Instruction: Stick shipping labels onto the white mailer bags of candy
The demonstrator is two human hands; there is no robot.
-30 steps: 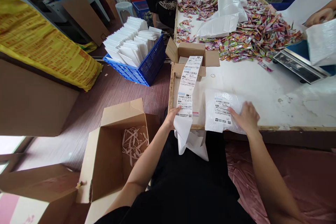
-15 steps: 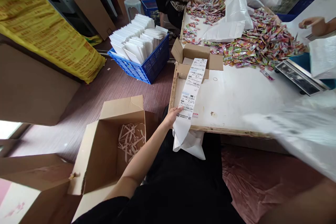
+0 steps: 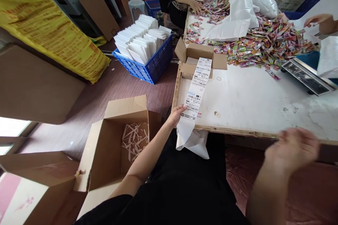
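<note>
My left hand [image 3: 177,115] pinches the edge of a long strip of printed shipping labels [image 3: 194,93] at the table's near left corner. The strip's upper end lies in a small open cardboard box [image 3: 219,60]. Its blank white backing paper [image 3: 194,140] hangs folded over the table edge against my lap. My right hand [image 3: 293,149] is over the table's front edge on the right, well away from the strip. Motion smears its fingers, and no bag shows in it.
Candy-like small packets [image 3: 260,42] and white plastic bags [image 3: 241,10] cover the table's far part. A scale [image 3: 307,75] stands right. Co-workers' hands [image 3: 196,6] are beyond. Left are a blue basket [image 3: 155,65] of white envelopes and a large open carton [image 3: 101,158] holding paper strips.
The blurred white bag at the right is out of view, and my right hand has come into sight over the table edge. My left hand still holds the label strip. A co-worker's arm has lowered to the packets.
</note>
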